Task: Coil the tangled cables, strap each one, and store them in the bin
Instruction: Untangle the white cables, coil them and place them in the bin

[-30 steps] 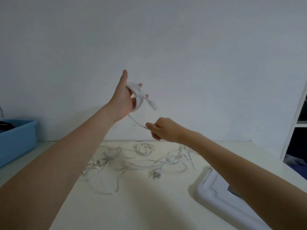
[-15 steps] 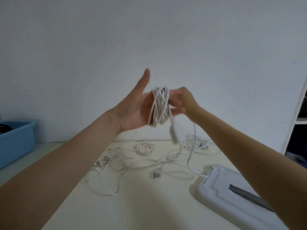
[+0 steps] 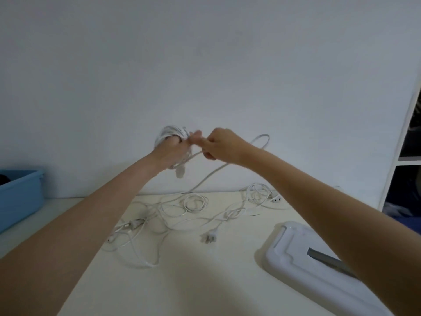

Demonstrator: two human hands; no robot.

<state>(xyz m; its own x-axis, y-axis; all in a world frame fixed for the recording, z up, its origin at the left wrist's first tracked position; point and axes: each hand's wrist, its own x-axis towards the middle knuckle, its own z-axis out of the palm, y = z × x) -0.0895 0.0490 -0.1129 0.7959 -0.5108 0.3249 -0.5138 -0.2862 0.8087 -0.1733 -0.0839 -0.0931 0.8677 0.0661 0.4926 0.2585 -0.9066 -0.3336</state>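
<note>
Both arms reaching forward, hands meeting at mid-height.

Left hand (image 3: 169, 151) is being held up with white cable coil (image 3: 169, 133) wrapped round its fingers, wrist bending slightly. Right hand (image 3: 222, 144) is sitting just beside it, fingers curling and pinching the cable's loose run at the fingertips. Both forearms are bare and extending from the lower corners, converging toward the middle.

White cables (image 3: 193, 208) lie on a cream table (image 3: 182, 281), beside a blue bin (image 3: 20, 197).
</note>
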